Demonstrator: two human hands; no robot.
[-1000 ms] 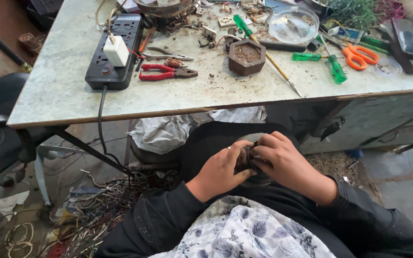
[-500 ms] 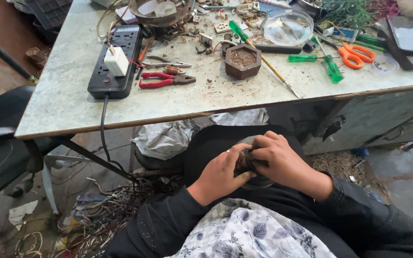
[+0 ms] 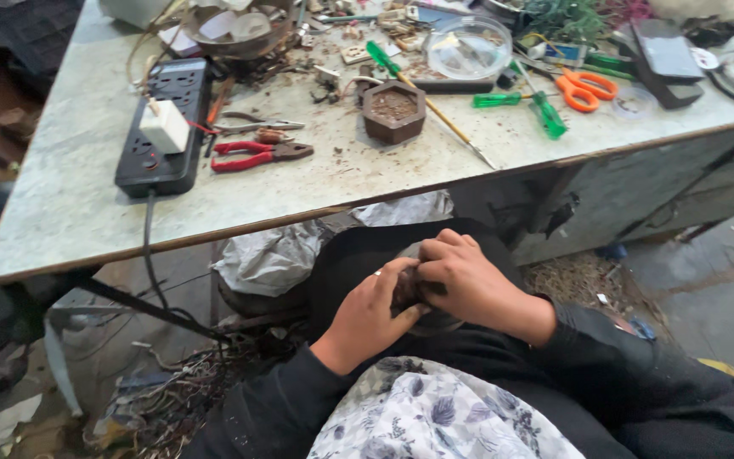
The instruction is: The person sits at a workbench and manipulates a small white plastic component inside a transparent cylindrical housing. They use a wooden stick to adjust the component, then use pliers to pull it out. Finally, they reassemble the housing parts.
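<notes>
Cluttered table [image 3: 70, 204], red pliers [image 3: 258, 154] – hands [image 3: 422, 293] below, clasping dark lump [image 3: 407, 290]

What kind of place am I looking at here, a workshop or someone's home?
Most likely a small electrical repair or salvage workshop. The worn workbench carries red-handled pliers, green screwdrivers and a black power strip, and tangled scrap wire lies on the floor. Both hands work a small dark part over the lap.

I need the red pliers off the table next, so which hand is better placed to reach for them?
Probably the left hand: the red pliers lie on the table's left part, on its side. The right hand wraps over the small dark object and could keep holding it.
</notes>
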